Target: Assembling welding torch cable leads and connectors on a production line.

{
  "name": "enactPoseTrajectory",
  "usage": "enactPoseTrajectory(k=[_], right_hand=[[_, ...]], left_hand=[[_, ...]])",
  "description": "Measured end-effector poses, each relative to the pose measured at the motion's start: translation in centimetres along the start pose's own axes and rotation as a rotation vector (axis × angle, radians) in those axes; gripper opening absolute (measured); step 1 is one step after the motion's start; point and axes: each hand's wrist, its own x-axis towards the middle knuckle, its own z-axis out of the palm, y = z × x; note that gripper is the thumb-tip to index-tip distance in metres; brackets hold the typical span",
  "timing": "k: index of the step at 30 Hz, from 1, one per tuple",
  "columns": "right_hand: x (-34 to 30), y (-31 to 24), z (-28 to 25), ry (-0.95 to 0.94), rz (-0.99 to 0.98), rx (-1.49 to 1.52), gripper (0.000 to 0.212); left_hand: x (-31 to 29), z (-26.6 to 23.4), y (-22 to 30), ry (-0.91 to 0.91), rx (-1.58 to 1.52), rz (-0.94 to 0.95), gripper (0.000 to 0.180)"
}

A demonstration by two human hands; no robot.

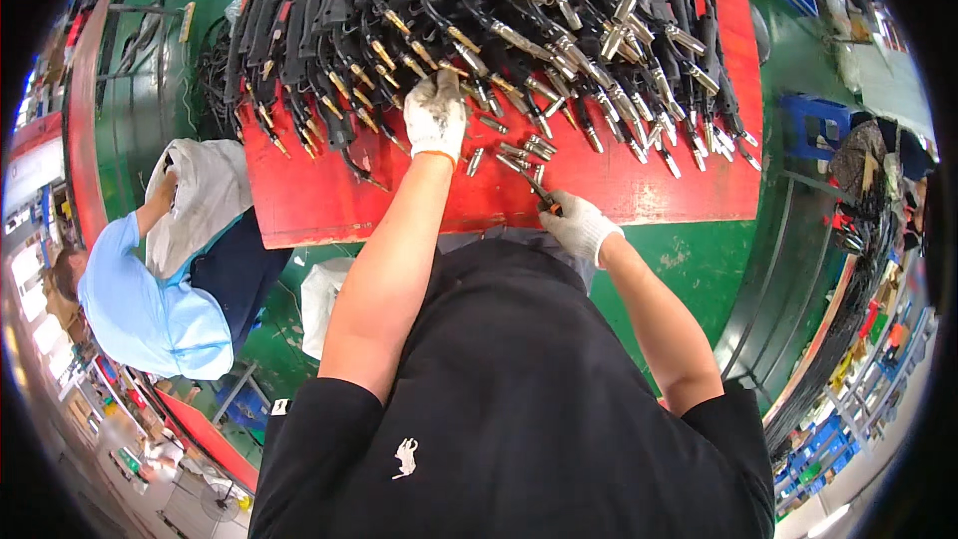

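Black shirt [559, 369]; red tabletop [659, 196]; green floor [689, 265]; left hand [436, 118] curled, hold unclear; right hand [580, 226] clasping dark tool [544, 198]

From my end, I'm seeing matt, knitted-looking white cloth covering the left hand [436, 120], its fingertips showing grey smudges, and similar white fabric wrapping the right hand [580, 226]. Inside the right grip, a slim dark tool [544, 197] with an orange accent is looking smooth, its exact material staying unclear to me. Around the left fingers, slender brass-coloured metal tips [383, 53] are gleaming, while the long black handles [334, 0] beyond are resembling matt plastic. Between both grips, short silver metal cylinders [540, 146] are shining. Beneath, the flat red tabletop [659, 198] is reflecting light, glossy yet scuffed.
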Motion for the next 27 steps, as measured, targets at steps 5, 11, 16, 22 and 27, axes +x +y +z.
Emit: enactPoseTrajectory(k=[5, 11, 16, 22, 27], right_hand=[[-0.5, 1.8, 0.4, -0.041, 0.012, -0.152, 0.037], [-0.2, 0.0, -0.3, 0.061, -0.129, -0.054, 0.037], [4.0, -4.1, -0.5, 0.219, -0.312, -0.121, 0.036], [8.2, -5.0, -0.1, 0.152, -0.211, -0.145, 0.037], [8.4, -5.4, 0.0, 0.165, -0.238, -0.163, 0.034]], left_hand=[[-3.1, -3.1, -1.5, -0.097, 0.083, 0.324, 0.029], [-4.7, -6.1, -3.5, -0.139, -0.095, 0.111, 0.028], [-2.7, -5.0, -0.5, -0.118, 0.009, 0.155, 0.028], [2.0, -4.2, 0.0, -0.130, 0.665, 0.333, 0.036], [4.0, -4.0, -1.0, -0.133, 0.609, 0.221, 0.040]])
